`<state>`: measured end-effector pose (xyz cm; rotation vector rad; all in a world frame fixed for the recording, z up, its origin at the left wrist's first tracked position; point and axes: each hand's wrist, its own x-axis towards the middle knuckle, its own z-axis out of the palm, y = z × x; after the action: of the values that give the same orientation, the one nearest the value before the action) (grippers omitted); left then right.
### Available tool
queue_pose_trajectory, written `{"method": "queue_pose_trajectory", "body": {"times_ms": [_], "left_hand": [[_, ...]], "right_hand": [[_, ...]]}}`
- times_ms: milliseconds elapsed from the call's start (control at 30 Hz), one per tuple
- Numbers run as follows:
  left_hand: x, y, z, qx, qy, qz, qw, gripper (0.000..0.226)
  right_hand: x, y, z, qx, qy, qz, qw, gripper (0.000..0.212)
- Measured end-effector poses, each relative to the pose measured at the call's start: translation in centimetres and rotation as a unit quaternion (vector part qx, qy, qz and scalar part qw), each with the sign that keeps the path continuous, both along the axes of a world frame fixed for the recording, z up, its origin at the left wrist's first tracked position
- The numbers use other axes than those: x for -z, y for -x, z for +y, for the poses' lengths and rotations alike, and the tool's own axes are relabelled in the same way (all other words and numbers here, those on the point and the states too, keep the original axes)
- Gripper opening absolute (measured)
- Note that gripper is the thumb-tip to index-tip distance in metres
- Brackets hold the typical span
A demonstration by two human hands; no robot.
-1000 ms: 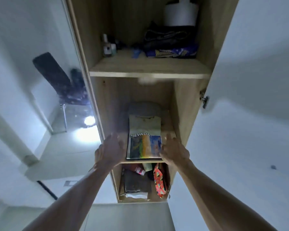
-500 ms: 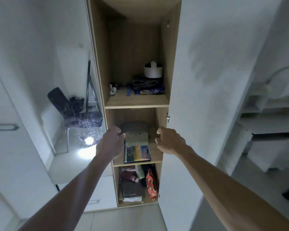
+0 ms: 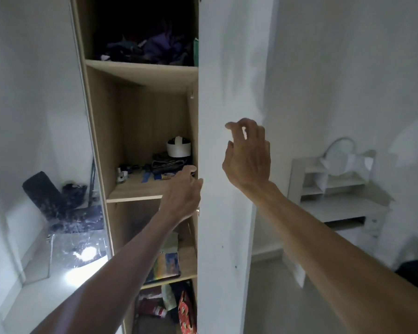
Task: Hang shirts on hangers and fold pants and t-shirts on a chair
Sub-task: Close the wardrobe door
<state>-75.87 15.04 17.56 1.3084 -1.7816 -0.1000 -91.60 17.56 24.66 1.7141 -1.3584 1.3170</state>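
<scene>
A folded t-shirt (image 3: 168,263) with a colourful print lies on a lower shelf of the open wooden wardrobe (image 3: 140,189), partly hidden behind my left forearm. My left hand (image 3: 182,195) is raised in front of the middle shelf, its fingertips at the edge of the white wardrobe door (image 3: 223,80); it holds nothing. In front of the door's face, my right hand (image 3: 247,155) hovers with loosely curled, spread fingers and is empty. Whether either hand touches the door is unclear.
Dark crumpled clothes (image 3: 150,48) fill the top shelf. A white roll (image 3: 179,147) and folded dark cloth (image 3: 168,162) sit on the middle shelf. A dark chair (image 3: 58,206) shows in the mirrored panel on the left. A white desk (image 3: 338,189) stands at the right.
Both hands have left the sides of the folded t-shirt and risen. The right hand moved across to the door face, the left to the door edge. The view tilted up.
</scene>
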Motion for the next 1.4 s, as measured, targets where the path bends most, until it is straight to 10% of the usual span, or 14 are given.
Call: {"method": "queue_pose_trajectory", "body": {"times_ms": [333,767,1400], "left_hand": [[-3.2,10.1,-3.4,0.090,0.047,0.070,0.992,0.053],[-2.9,8.2,-3.9,0.063,0.110,0.063,0.990,0.083],[-4.3,-15.4,-3.5,-0.027,0.125,0.014,0.992,0.084]], "right_hand": [[-4.6,4.9,-2.9,-0.242,-0.150,-0.263,0.922,0.057],[-5.3,3.5,-3.8,-0.410,-0.144,-0.331,0.838,0.044],[-3.1,-16.6,-9.5,-0.298,-0.213,-0.091,0.926,0.045]]}}
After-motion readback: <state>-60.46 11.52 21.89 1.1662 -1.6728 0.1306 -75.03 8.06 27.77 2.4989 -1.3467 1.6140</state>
